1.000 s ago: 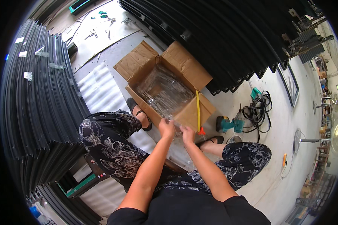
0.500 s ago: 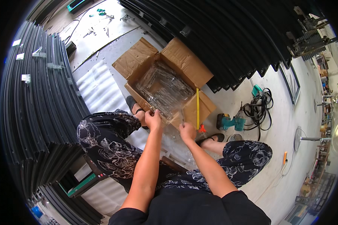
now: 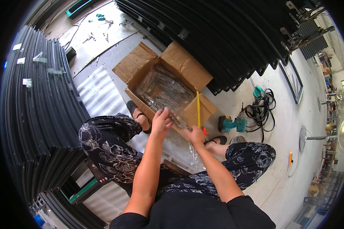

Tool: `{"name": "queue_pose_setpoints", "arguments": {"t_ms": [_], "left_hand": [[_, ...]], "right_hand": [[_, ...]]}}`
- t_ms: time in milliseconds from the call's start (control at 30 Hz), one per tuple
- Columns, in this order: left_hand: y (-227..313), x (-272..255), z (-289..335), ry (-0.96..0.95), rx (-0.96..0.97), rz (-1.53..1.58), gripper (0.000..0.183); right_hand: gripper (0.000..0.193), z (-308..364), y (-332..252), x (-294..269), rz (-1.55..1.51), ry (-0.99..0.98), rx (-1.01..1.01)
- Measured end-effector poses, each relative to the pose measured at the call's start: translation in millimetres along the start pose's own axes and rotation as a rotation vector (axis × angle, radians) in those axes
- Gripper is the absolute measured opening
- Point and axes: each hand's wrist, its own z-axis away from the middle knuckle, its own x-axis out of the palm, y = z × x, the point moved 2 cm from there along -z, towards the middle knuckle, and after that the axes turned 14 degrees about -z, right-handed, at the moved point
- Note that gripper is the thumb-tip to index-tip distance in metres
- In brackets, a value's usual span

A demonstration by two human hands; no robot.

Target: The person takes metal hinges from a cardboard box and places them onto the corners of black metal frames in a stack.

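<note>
Over the near edge of the open cardboard box (image 3: 187,65), my two hands work at a clear plastic packet (image 3: 178,120) with thin metal-looking parts inside. My left hand (image 3: 161,123) has its fingers bent against the packet's left end. On the other end my right hand (image 3: 196,136) is closed, and loose clear film (image 3: 194,152) hangs below it. More plastic-wrapped parts (image 3: 166,89) lie in the box; their exact kind is too blurred to tell.
A yellow tape measure strip (image 3: 198,108) lies along the box's right flap. To the right are a teal cordless drill (image 3: 229,124) and a coiled black cable (image 3: 260,110). Stacks of black frames stand left (image 3: 38,103) and far right (image 3: 218,42). White foam sheet (image 3: 101,91) covers floor at left.
My hands have shifted slightly; the left fingers have lifted and the right hand has moved a little right. The packet between them now shows more plainly, and film hangs below the right hand.
</note>
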Motion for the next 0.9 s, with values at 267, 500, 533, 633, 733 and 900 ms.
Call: {"name": "queue_pose_setpoints", "arguments": {"t_ms": [267,500,533,633,733,900], "left_hand": [[-4,10,4,-0.011,0.0,-0.299,0.041],[-22,16,10,-0.045,0.126,-0.47,0.029],[-16,19,20,-0.024,0.113,-0.514,0.027],[5,31,44,-0.046,0.111,-0.507,0.026],[4,29,43,-0.151,0.135,-0.492,0.025],[7,33,43,-0.113,0.107,-0.357,0.019]], "right_hand": [[0.018,-15,-69,-80,-0.766,0.053,-0.2],[0.025,1,-101,-71,-0.697,-0.279,-0.303],[0.024,7,-102,-74,-0.747,-0.34,-0.178],[0.021,8,-95,-74,-0.725,-0.288,-0.401],[0.024,7,-82,-67,-0.808,-0.344,-0.357],[0.025,33,-122,-110,-0.677,-0.192,-0.446]]}}
